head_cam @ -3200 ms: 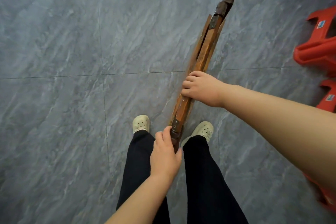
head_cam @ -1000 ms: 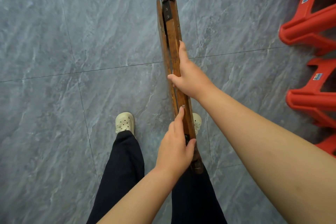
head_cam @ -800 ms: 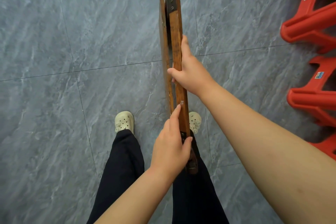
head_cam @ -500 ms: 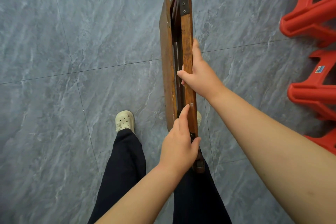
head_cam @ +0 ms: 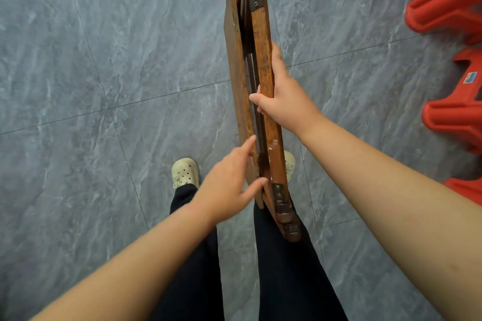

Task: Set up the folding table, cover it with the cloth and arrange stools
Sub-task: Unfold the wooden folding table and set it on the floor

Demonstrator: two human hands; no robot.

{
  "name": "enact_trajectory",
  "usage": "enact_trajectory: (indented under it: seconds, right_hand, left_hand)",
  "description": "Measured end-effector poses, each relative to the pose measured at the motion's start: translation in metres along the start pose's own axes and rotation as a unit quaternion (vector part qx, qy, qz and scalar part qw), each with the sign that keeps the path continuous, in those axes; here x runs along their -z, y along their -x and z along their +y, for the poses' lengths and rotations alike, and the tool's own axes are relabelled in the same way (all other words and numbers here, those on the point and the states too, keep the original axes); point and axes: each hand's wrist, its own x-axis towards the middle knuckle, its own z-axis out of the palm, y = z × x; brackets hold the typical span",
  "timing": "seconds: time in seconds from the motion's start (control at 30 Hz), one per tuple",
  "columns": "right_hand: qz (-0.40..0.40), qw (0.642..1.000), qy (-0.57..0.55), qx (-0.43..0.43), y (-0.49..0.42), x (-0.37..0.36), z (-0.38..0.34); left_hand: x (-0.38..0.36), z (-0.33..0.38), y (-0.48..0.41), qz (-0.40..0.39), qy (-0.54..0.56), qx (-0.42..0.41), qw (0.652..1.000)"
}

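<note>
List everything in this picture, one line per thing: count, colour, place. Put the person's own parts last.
Folding table: one, brown wood with dark metal fittings, folded, held on edge in the middle.
Stools: three partly in view, red, on the floor along the right edge.
Floor: one, grey marbled tiles, all around.
Shoes: two, cream, on the floor; the right one is mostly hidden behind the table.
Trousers: one pair, black, bottom middle.
Left grip: one bare hand, fingers straight, at the table's left board near its lower end.
Right grip: one bare hand, curled round the table's right bar, midway along.
</note>
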Motion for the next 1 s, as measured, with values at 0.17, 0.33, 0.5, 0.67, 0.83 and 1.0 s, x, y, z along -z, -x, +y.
enact_trajectory:
  seconds: [0.17,0.33,0.5,0.67,0.83,1.0]
  right_hand:
    - [0.014,1.0,-0.004,0.02,0.004,-0.002,0.002]
    - [0.029,0.998,-0.047,0.032,0.004,-0.003,0.006]
    - [0.03,0.996,-0.075,0.038,0.003,-0.005,0.01]
    - [0.027,0.994,-0.104,0.036,0.0,-0.006,0.015]
    - [0.018,0.991,-0.128,0.035,-0.001,-0.006,0.014]
    - [0.012,0.993,-0.113,0.032,0.001,-0.006,0.013]
  left_hand:
    - [0.016,-0.05,-0.039,-0.047,-0.27,-0.085,0.958]
    - [0.018,-0.074,-0.083,-0.152,-0.437,-0.15,0.874]
    - [0.013,-0.087,-0.107,-0.223,-0.517,-0.195,0.803]
    - [0.004,-0.091,-0.119,-0.223,-0.54,-0.205,0.786]
    - [-0.003,-0.079,-0.134,-0.186,-0.551,-0.216,0.784]
    - [0.0,-0.069,-0.15,-0.144,-0.559,-0.248,0.777]
